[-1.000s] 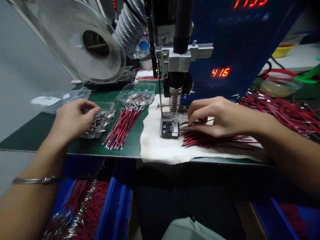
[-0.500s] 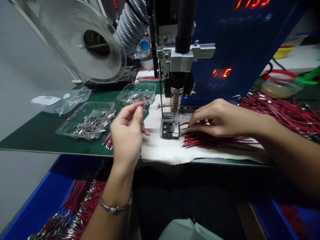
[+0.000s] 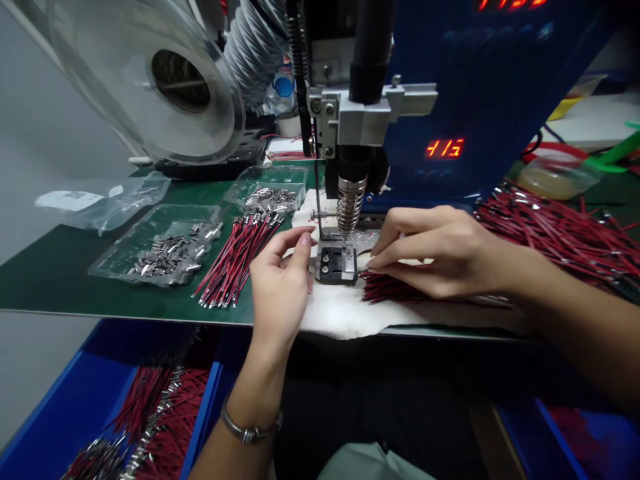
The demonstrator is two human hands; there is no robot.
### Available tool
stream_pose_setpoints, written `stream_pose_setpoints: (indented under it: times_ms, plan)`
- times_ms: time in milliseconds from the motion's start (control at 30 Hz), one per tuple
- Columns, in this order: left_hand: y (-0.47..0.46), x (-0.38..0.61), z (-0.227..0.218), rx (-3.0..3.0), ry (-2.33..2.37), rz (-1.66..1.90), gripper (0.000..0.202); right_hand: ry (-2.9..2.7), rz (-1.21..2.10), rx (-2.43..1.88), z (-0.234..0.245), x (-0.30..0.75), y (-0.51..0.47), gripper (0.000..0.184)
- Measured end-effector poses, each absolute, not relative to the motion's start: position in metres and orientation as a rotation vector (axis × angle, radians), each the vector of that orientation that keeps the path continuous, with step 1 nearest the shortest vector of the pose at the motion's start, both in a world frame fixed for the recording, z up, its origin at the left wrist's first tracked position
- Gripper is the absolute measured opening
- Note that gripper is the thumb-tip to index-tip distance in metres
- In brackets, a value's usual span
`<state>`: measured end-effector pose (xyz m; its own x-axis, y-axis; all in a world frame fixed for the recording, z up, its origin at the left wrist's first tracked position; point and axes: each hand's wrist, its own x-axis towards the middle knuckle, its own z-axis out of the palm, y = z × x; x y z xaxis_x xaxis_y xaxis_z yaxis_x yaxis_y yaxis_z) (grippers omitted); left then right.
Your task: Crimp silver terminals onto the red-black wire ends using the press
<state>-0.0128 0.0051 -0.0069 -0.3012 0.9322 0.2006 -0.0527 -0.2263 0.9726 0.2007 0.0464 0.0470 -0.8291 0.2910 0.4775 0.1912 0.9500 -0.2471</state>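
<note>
My left hand (image 3: 283,283) is closed in a pinch at the left side of the small black fixture (image 3: 336,264); whatever sits between its fingertips is too small or hidden to name. On the fixture's other side my right hand (image 3: 435,250) pinches a thin wire, mostly covered by the fingers. Above the fixture, the spring-wrapped soldering tip (image 3: 351,203) points down. A bundle of red and black wires (image 3: 387,287) lies under my right hand on the white cloth (image 3: 340,313). Left of my left hand rests another wire bundle (image 3: 240,257).
Two clear trays hold small metal cylinders, one nearer (image 3: 173,257) and one farther (image 3: 270,199). A large wire pile (image 3: 560,233) lies right. The blue machine (image 3: 460,87) and a clear reel (image 3: 145,80) stand behind. A blue bin (image 3: 65,393) with wires is below the table edge.
My left hand has moved right, up to the fixture, uncovering the wire bundle on the left. My right hand stays beside the fixture, still pinching. The view has shifted slightly.
</note>
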Motion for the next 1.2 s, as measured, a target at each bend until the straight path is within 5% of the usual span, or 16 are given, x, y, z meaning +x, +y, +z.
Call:
stream_pose_setpoints:
  times_ms: [1200]
  plan:
    - [-0.003,-0.012,-0.002,1.288,1.37,1.531,0.022,-2.414,0.161,-0.358,0.043,0.196,0.034,0.028]
